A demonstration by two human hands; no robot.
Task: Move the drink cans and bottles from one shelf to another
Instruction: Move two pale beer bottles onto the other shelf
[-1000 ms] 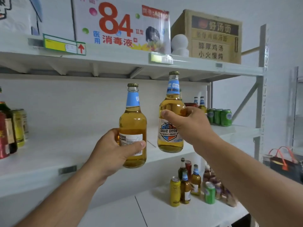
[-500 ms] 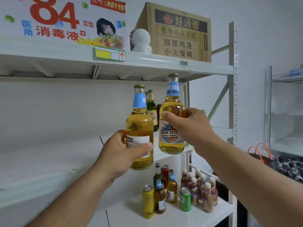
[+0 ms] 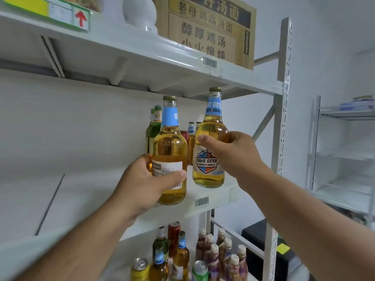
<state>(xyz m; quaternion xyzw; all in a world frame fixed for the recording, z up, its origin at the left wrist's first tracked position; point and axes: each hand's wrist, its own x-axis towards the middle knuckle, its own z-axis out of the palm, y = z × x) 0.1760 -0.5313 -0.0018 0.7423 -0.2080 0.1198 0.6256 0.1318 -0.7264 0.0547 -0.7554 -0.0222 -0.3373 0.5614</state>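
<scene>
Two beer bottles held up in front of the middle shelf [image 3: 215, 196], both upright. Left hand [image 3: 146, 185] wrapped round the low part of the left bottle [image 3: 169, 151], thumb across its white label, bottle sticking up out of the fist. Right hand [image 3: 233, 157] gripping the right bottle [image 3: 210, 159] from the side, up near its shoulder, thumb on the front, bottle hanging mostly below the fingers. Bottles near each other, not touching. More bottles [image 3: 155, 126] standing behind on the same shelf. Cans and small bottles [image 3: 213, 256] crowded on the shelf below. Brown box [image 3: 207, 31] up on top.
</scene>
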